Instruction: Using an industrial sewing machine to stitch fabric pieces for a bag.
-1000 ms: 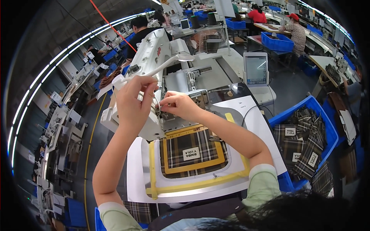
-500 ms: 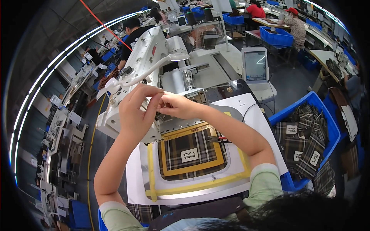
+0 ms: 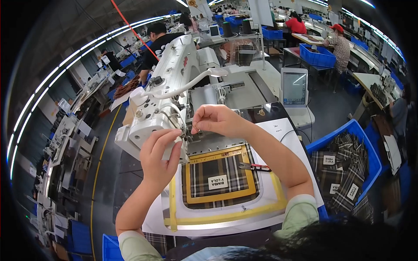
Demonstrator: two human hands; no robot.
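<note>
Both my hands are raised at the head of a white sewing machine [image 3: 167, 95], by its needle area. My right hand [image 3: 222, 121] is pinched, thumb against fingertips; what it holds, if anything, is too fine to make out. Just left of it, my left hand [image 3: 159, 156] has its thumb apart from its bent fingers, their tips close to the machine's front. Below them a yellow frame [image 3: 222, 199] surrounds a plaid fabric piece [image 3: 202, 174] with a white label [image 3: 217, 182]. Thread snips [image 3: 254, 167] with red-and-black handles lie across the frame's right side.
A blue bin [image 3: 373, 167] of labelled plaid pieces [image 3: 335, 174] stands at the right. Behind the work surface is a control screen [image 3: 294, 88]. A bent white lamp arm [image 3: 187, 87] reaches over the machine. Co-workers sit farther back, one in black [image 3: 163, 45] behind the machine.
My hands, together half a second ago, have drawn apart. The left has come down and its thumb has spread from the fingers; the right stays pinched near the needle area. The view has shifted slightly.
</note>
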